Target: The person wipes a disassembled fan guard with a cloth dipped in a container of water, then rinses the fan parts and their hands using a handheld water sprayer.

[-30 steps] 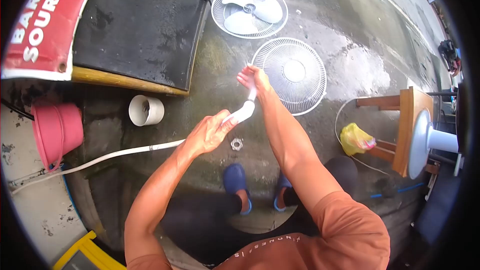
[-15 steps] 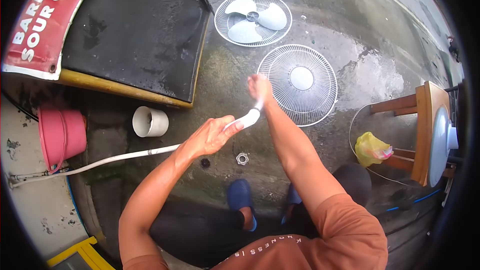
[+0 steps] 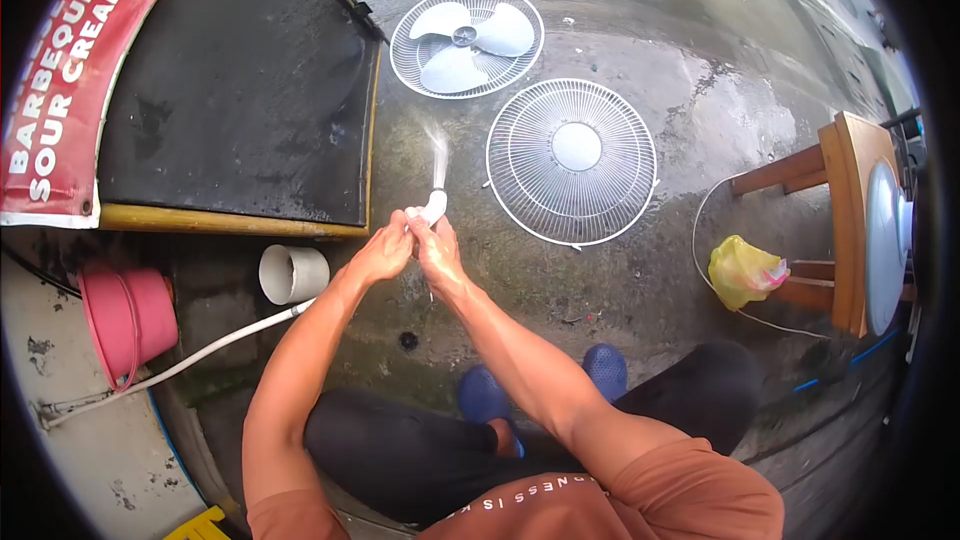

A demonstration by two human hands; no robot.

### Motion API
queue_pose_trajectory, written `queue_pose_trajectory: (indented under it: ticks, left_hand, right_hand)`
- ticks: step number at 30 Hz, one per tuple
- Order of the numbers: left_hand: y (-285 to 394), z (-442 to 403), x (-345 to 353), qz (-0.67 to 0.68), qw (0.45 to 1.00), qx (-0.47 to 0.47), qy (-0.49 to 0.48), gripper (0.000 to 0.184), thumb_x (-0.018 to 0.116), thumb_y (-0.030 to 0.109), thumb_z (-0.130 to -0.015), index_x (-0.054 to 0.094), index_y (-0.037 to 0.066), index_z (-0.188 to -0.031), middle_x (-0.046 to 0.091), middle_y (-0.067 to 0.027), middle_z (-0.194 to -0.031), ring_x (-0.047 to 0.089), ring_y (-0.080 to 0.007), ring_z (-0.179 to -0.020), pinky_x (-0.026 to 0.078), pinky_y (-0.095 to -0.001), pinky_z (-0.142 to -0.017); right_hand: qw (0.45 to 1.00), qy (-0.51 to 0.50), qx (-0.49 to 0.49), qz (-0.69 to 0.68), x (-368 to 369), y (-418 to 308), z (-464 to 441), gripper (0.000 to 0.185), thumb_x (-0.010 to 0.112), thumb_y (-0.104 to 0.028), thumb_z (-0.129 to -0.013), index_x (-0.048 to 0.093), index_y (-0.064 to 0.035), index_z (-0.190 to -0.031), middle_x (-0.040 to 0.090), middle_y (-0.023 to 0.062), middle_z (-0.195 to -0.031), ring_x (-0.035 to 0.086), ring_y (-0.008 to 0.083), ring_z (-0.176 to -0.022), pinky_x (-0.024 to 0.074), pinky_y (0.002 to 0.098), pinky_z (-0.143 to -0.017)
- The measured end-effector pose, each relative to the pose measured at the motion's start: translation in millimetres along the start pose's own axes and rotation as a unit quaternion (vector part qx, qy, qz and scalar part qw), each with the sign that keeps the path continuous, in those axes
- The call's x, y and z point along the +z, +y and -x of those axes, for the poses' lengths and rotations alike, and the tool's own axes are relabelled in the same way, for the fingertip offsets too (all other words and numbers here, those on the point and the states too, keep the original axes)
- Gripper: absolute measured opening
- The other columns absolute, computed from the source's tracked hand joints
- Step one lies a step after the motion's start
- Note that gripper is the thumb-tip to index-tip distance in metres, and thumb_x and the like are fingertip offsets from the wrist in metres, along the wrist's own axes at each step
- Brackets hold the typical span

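Note:
Water sprays forward from the white elbow-shaped end of a hose (image 3: 436,204), away from my body. My left hand (image 3: 383,248) is closed around the hose just behind that end. Against it, my right hand (image 3: 438,252) has its fingers curled in; what they hold is hidden. A round white fan grille (image 3: 572,195) lies flat on the wet floor ahead to the right. Beyond it, a second grille (image 3: 398,65) has a three-bladed fan blade (image 3: 455,70) resting in it.
A black-topped stand (image 3: 235,90) with a red banner (image 3: 65,90) is at left. Nearby are a pink bucket (image 3: 130,320) and white pot (image 3: 293,275). On the right, a wooden stool (image 3: 845,230) lies on its side by a yellow plastic bag (image 3: 742,272). A drain hole (image 3: 408,341) is near my feet.
My right hand has come back from the near grille to meet my left hand at the hose end. The white ring nut no longer shows on the floor by my feet.

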State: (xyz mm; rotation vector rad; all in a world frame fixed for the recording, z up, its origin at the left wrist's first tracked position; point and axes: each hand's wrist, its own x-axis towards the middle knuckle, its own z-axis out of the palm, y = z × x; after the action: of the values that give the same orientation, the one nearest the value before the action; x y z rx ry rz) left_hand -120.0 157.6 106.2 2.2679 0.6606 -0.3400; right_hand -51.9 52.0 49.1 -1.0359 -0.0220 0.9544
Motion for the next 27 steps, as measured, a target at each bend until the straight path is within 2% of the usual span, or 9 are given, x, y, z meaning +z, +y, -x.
queue_pose_trajectory:
  ticks: [1, 2, 3, 7, 11, 13, 18, 22, 27]
  left_hand:
    - [-6.0, -5.1, -1.4, 0.0, 0.999, 0.031, -0.008, 0.053, 0.035, 0.05, -0.108, 0.044, 0.0, -0.122, 0.066, -0.0242, -0.115, 0.066, -0.0416, -0.109, 0.052, -0.0465, -0.087]
    - [38.4, 4.0, -24.3, 0.21, 0.951, -0.17, -0.149, 0.051, 0.04, 0.049, -0.107, 0.046, 0.003, -0.127, 0.065, -0.0169, -0.119, 0.064, -0.03, -0.112, 0.05, -0.0412, -0.091]
    - [7.0, -11.5, -24.5, 0.255, 0.925, -0.171, -0.223, 0.053, 0.048, 0.05, -0.104, 0.053, 0.005, -0.131, 0.065, -0.0119, -0.116, 0.06, -0.0225, -0.112, 0.047, -0.0372, -0.095]
    - [25.7, -33.9, -67.2, 0.228, 0.889, -0.298, -0.263, 0.051, 0.055, 0.047, -0.099, 0.071, -0.001, -0.105, 0.071, -0.0192, -0.106, 0.07, -0.0267, -0.09, 0.058, -0.0459, -0.08]
    - [-27.7, -99.0, -43.3, 0.105, 0.975, -0.171, 0.095, 0.039, 0.064, 0.032, -0.094, 0.071, -0.004, -0.08, 0.071, -0.0136, -0.076, 0.068, -0.0247, -0.059, 0.061, -0.0405, -0.06]
    - [-42.9, -129.1, -25.6, 0.117, 0.971, -0.197, 0.071, 0.042, 0.067, 0.036, -0.094, 0.07, -0.003, -0.082, 0.068, -0.0103, -0.076, 0.066, -0.0181, -0.062, 0.06, -0.039, -0.061]
    - [0.6, -113.8, 7.4, -0.262, 0.957, -0.126, 0.002, 0.031, 0.06, 0.031, -0.097, 0.074, 0.004, -0.09, 0.073, -0.0242, -0.101, 0.068, -0.0407, -0.101, 0.055, -0.0459, -0.089]
    - [-51.6, -114.5, 32.6, -0.292, 0.948, 0.119, 0.046, 0.019, 0.056, 0.017, -0.097, 0.071, 0.008, -0.103, 0.073, -0.0232, -0.098, 0.07, -0.0396, -0.1, 0.057, -0.0482, -0.087]
    - [-35.5, -123.3, 50.8, -0.278, 0.96, -0.024, -0.038, 0.027, 0.067, 0.028, -0.091, 0.072, 0.006, -0.106, 0.074, -0.0203, -0.089, 0.071, -0.0362, -0.084, 0.059, -0.0447, -0.08]
  right_hand:
    - [1.0, 0.006, 0.026, 0.004, -1.1, -7.9, 4.1, 0.038, 0.059, -0.039, -0.102, 0.055, -0.0047, -0.117, 0.06, 0.0046, -0.096, 0.06, 0.0157, -0.088, 0.0526, 0.035, -0.078]
    - [0.999, 0.01, 0.051, 0.008, -3.3, -22.4, 9.9, 0.036, 0.057, -0.038, -0.103, 0.055, -0.0043, -0.116, 0.061, 0.0048, -0.092, 0.061, 0.0159, -0.086, 0.0526, 0.0351, -0.076]
    - [0.997, 0.013, 0.077, 0.014, -3.8, -32.1, 15.0, 0.035, 0.055, -0.037, -0.104, 0.055, -0.004, -0.115, 0.061, 0.005, -0.089, 0.061, 0.0162, -0.084, 0.0527, 0.0352, -0.074]
    - [0.998, 0.03, 0.03, 0.035, -12.0, 11.4, 17.2, 0.035, 0.048, -0.035, -0.106, 0.056, -0.0006, -0.109, 0.069, 0.0122, -0.095, 0.064, 0.0189, -0.074, 0.0525, 0.0369, -0.062]
    - [0.983, 0.0, 0.052, 0.175, 4.7, -27.4, 71.4, 0.034, 0.048, -0.032, -0.107, 0.053, 0.0012, -0.11, 0.071, 0.0126, -0.083, 0.067, 0.0191, -0.074, 0.0547, 0.0377, -0.066]
    - [0.984, -0.011, 0.023, 0.177, 12.8, -23.8, 98.7, 0.038, 0.052, -0.035, -0.105, 0.053, 0.0023, -0.106, 0.07, 0.013, -0.079, 0.069, 0.0243, -0.072, 0.054, 0.0404, -0.067]
    - [0.963, -0.019, -0.039, 0.266, 18.3, -39.4, 133.8, 0.035, 0.055, -0.034, -0.104, 0.051, 0.0009, -0.102, 0.068, 0.0149, -0.074, 0.069, 0.0299, -0.067, 0.0526, 0.042, -0.063]
    - [0.97, -0.03, -0.014, 0.24, 8.5, -32.3, 126.2, 0.031, 0.054, -0.031, -0.105, 0.052, 0.0006, -0.104, 0.068, 0.0131, -0.073, 0.068, 0.0246, -0.067, 0.0526, 0.0391, -0.063]
    - [0.981, 0.055, -0.027, 0.185, 2.2, -29.2, 114.0, 0.033, 0.055, -0.031, -0.104, 0.052, 0.0019, -0.102, 0.068, 0.0135, -0.071, 0.068, 0.0267, -0.064, 0.0525, 0.0408, -0.06]
